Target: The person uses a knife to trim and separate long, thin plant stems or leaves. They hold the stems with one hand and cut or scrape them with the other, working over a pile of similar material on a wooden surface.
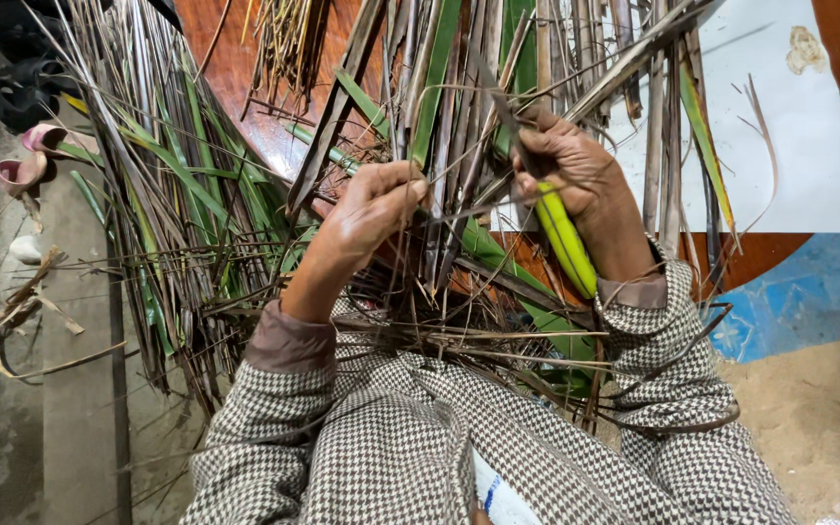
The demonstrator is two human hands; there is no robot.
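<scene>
Left hand is pinching thin dry leaf strips; right hand, at 3 o'clock, is gripping a yellow-handled knife.

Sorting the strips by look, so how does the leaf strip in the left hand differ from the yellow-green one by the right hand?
The strip in the left hand is thin, dry and brown; the strip by the right hand is broad, fresh and yellow-green. The brown one is pinched; the green one slants along the wrist. Both are long leaf strips.
</scene>
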